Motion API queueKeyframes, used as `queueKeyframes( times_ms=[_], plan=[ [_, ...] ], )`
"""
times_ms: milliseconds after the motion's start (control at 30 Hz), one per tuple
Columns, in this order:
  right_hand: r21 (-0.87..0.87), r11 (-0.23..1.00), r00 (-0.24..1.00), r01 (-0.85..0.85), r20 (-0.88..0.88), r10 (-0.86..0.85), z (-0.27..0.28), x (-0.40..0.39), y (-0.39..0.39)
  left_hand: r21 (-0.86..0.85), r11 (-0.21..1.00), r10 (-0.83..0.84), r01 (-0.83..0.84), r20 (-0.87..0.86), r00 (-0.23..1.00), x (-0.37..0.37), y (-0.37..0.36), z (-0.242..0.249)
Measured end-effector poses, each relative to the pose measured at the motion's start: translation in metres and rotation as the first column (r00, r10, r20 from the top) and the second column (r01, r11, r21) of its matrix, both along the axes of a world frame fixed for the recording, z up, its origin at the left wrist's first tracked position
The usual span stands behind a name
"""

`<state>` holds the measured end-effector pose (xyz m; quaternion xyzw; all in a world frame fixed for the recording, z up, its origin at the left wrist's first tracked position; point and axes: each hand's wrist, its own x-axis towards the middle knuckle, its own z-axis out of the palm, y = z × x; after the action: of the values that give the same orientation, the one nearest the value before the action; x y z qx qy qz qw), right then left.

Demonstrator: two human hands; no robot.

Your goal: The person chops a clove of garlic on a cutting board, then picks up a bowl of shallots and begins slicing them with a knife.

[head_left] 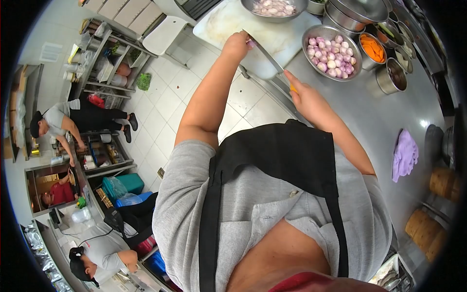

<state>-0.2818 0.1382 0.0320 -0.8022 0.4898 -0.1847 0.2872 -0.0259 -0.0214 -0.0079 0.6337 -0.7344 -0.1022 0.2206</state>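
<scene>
My right hand (309, 100) is wrapped round the yellow handle of a knife (266, 52), whose blade points up and left across the edge of a white cutting board (214, 24). The blade's tip end lies beside my left hand (237, 45), which is closed over the board. A small pink-purple piece, seemingly a shallot (250, 44), shows at its fingertips, against the blade. Beyond the board's middle stands a metal bowl of sliced shallots (275, 8). Right of the board is a metal bowl of whole peeled shallots (332, 56).
Carrot pieces (372, 47) fill a small container near a metal pot (390, 78) and stacked bowls. A purple cloth (405, 155) lies on the steel counter (360, 112). At left are two co-workers (63, 119) (104, 253), shelves and a white chair (164, 35).
</scene>
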Motion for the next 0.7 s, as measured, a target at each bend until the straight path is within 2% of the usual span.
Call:
queueKeyframes(
  times_ms=[67, 133, 300, 433, 533, 600, 700],
  plan=[
    [-0.007, 1.0, 1.0, 0.002, 0.008, -0.002, 0.001, 0.001, 0.001, -0.003, 1.0, -0.015, 0.015, 0.029, 0.999, 0.001, -0.003, -0.003],
    [0.1, 0.995, 0.999, 0.019, -0.043, -0.014, 0.008, 0.003, 0.001, -0.005, 1.0, -0.025, 0.025, 0.058, 0.998, 0.002, -0.002, -0.002],
    [0.099, 0.995, 0.998, 0.009, -0.066, -0.003, 0.014, 0.003, 0.004, 0.06, 0.997, -0.054, 0.043, 0.192, 0.98, -0.001, -0.006, 0.005],
    [0.127, 0.992, 0.993, 0.001, -0.117, 0.014, 0.028, 0.006, 0.002, 0.044, 0.997, -0.069, 0.062, 0.181, 0.981, 0.001, -0.007, 0.008],
    [0.095, 0.995, 0.997, 0.002, -0.082, 0.005, -0.004, 0.02, -0.019, 0.051, 0.996, -0.08, 0.072, 0.187, 0.979, -0.003, -0.002, 0.007],
    [0.087, 0.996, 0.997, 0.004, -0.074, 0.003, -0.008, 0.021, -0.03, 0.08, 0.996, -0.047, 0.035, 0.143, 0.989, -0.002, -0.006, 0.008],
    [0.072, 0.997, 0.999, -0.007, -0.041, 0.01, 0.003, 0.017, -0.019, 0.102, 0.995, -0.01, -0.008, 0.179, 0.984, -0.005, -0.002, 0.012]
  ],
)
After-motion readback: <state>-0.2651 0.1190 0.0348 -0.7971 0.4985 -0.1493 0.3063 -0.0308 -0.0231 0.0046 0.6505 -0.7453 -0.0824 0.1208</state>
